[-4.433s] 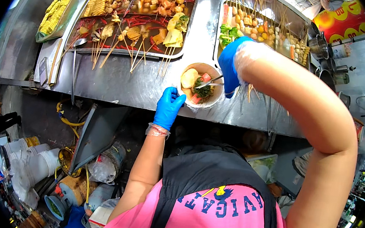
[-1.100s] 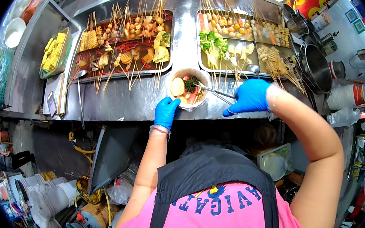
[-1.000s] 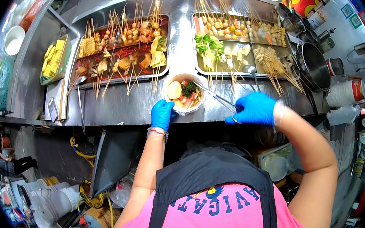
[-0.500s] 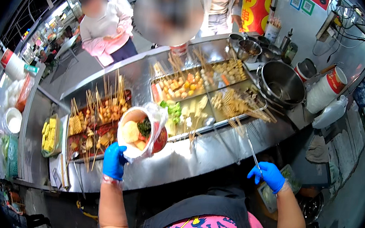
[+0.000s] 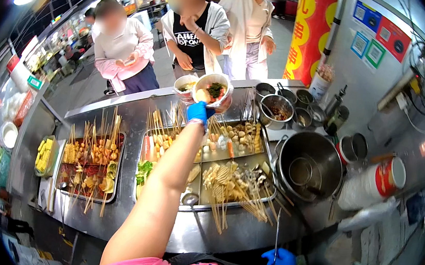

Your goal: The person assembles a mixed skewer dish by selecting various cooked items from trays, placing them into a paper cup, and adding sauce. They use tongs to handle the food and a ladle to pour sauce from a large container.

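Note:
My left arm reaches far forward across the counter. Its blue-gloved hand [image 5: 200, 113] grips a plastic-lined paper bowl [image 5: 225, 102] from below and in front. The bowl holds dark leafy greens and a pale yellow piece; the rest of its contents is hard to make out. Close to its left side stands a second paper bowl [image 5: 180, 94] of food, by the counter's far ledge. Low at the right, my blue-gloved right hand [image 5: 282, 264] is closed on a long, thin metal utensil [image 5: 278, 230] pointing up toward the counter. Its exact kind is unclear.
Skewers fill a large divided tray [image 5: 198, 180] and a smaller tray [image 5: 123, 146] to the left. A steel pot [image 5: 340, 172], a sauce pot [image 5: 289, 121] and stacked paper bowls [image 5: 380, 184] stand at right. A ladle [image 5: 190, 199] lies by the large tray. Three people face me.
My left hand has carried the bowl forward and right, from above the near counter to the far ledge beside the second bowl. My right hand still holds the utensil, lower in view.

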### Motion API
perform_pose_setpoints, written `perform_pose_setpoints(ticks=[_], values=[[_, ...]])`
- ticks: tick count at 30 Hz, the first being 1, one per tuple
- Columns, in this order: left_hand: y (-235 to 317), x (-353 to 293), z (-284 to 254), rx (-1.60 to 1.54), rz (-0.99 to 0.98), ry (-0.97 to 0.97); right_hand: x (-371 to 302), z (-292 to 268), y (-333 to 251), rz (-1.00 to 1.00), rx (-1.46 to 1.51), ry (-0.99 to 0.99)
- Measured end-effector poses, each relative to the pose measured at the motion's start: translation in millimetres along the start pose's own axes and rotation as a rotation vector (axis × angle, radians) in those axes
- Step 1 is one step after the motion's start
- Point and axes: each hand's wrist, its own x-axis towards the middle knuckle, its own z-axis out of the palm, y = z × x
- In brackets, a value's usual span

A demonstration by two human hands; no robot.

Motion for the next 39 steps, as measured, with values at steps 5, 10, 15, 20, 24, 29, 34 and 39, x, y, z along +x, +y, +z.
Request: perform_pose_setpoints(ticks=[5, 10, 15, 20, 24, 29, 34, 39], values=[[23, 61, 116, 0.417, -0.059, -0.006, 28, -42, -28, 0.141, 0.069, 0.095], [12, 99, 112, 0.156, -0.103, -0.006, 48, -35, -56, 0.144, 0.077, 0.129], [-22, 126, 170, -0.715, -0.587, 0.018, 62, -18, -42, 0.275, 0.104, 0.118], [-21, 132, 145, -0.473, -0.452, -0.269, 79, -8, -59, 0.277, 0.134, 0.134], [16, 96, 93, -0.341, -0.015, 0.290, 92, 2, -91, 0.115, -0.026, 0.154], [-6, 94, -2, -0.876, -0.549, 0.453, 96, 12, -94, 0.107, -0.095, 0.139], [-75, 119, -1, -0.921, -0.760, 0.127, 98, 20, -94, 0.061, -0.149, 0.110], [-93, 146, 15, -0.974, -0.825, 0.210, 93, 25, -93, 0.015, -0.235, 0.141]])
